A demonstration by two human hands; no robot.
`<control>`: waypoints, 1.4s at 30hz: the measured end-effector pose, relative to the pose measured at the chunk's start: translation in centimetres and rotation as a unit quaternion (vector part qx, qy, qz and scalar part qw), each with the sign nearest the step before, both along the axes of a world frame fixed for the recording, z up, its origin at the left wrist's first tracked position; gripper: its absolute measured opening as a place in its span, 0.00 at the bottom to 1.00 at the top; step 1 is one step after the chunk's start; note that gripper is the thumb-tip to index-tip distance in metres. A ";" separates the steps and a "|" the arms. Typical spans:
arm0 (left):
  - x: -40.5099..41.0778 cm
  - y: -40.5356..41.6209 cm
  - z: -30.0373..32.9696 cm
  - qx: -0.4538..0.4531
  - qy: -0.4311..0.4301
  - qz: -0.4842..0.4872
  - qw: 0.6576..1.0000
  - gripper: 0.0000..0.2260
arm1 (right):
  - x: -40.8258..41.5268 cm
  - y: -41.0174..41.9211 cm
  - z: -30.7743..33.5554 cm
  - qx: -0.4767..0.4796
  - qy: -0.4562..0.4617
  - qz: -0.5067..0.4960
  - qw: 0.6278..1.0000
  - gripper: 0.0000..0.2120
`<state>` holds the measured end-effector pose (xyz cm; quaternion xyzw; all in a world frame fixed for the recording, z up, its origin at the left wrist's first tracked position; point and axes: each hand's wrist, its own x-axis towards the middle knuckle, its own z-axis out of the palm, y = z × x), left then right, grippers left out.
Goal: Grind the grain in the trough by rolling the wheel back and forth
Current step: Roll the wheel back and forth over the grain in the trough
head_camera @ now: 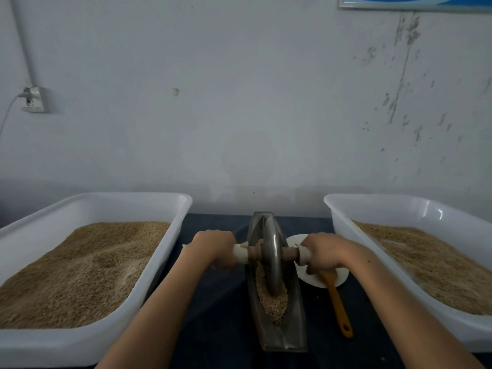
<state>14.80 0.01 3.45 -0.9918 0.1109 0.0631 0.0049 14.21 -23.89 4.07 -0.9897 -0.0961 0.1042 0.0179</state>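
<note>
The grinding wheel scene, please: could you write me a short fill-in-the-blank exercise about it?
1. The left hand and right hand each grip one end of the wheel's ____.
2. The wheel stands in a metal ____ holding grain.
3. Beside the trough lies a spatula with an ____ handle.

Missing words: axle; trough; orange

Left hand (215, 247) and right hand (323, 253) gripping the axle handles of a metal wheel (272, 258), wheel standing in the grain-filled trough (277, 302) mid-table, grain tubs sitting at left (87, 339) and right edges (386, 209)
</note>
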 end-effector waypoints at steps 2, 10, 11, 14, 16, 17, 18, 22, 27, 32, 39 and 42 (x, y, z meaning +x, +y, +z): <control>0.0 0.2 -0.2 -0.011 0.013 0.003 1.000 0.14 | 0.0 0.2 0.2 -0.003 0.008 0.002 1.000 0.10; 0.2 0.5 -1.7 -0.022 -0.115 0.005 0.993 0.12 | 0.2 0.6 -0.8 -0.026 -0.156 0.031 0.987 0.04; 0.2 0.3 -1.8 -0.019 -0.135 0.007 0.991 0.10 | 0.3 0.6 -1.0 -0.017 -0.183 0.033 0.982 0.03; 0.2 0.1 -1.7 -0.018 -0.162 0.008 0.987 0.07 | 0.2 0.5 -1.5 0.007 -0.212 0.035 0.977 0.01; 0.3 0.1 -1.7 -0.017 -0.153 0.006 0.988 0.08 | 0.0 0.5 -1.5 0.000 -0.201 0.035 0.979 0.00; 0.3 0.2 -1.7 -0.017 -0.138 0.006 0.990 0.10 | -0.1 0.6 -1.3 -0.010 -0.186 0.033 0.982 0.02; 0.3 0.3 -1.6 -0.018 -0.119 0.006 0.993 0.11 | -0.2 0.6 -1.0 -0.021 -0.165 0.031 0.986 0.05; 0.3 0.7 -1.3 -0.017 -0.024 0.007 1.000 0.15 | -0.6 0.9 0.4 -0.044 -0.052 0.017 0.998 0.13; 0.4 0.7 -1.1 -0.016 0.006 -0.002 1.000 0.14 | -0.6 0.6 0.7 -0.020 0.004 0.013 1.000 0.13; 0.5 0.3 -1.1 -0.011 -0.063 -0.009 0.998 0.13 | 0.0 0.2 0.0 -0.001 -0.031 0.020 0.999 0.07; 0.7 0.2 -1.7 -0.020 -0.160 -0.001 0.987 0.06 | 0.2 0.6 -1.6 0.017 -0.226 0.037 0.973 0.04; 0.8 0.5 -1.7 -0.022 -0.126 -0.007 0.992 0.08 | 0.1 0.6 -1.1 -0.008 -0.197 0.036 0.980 0.03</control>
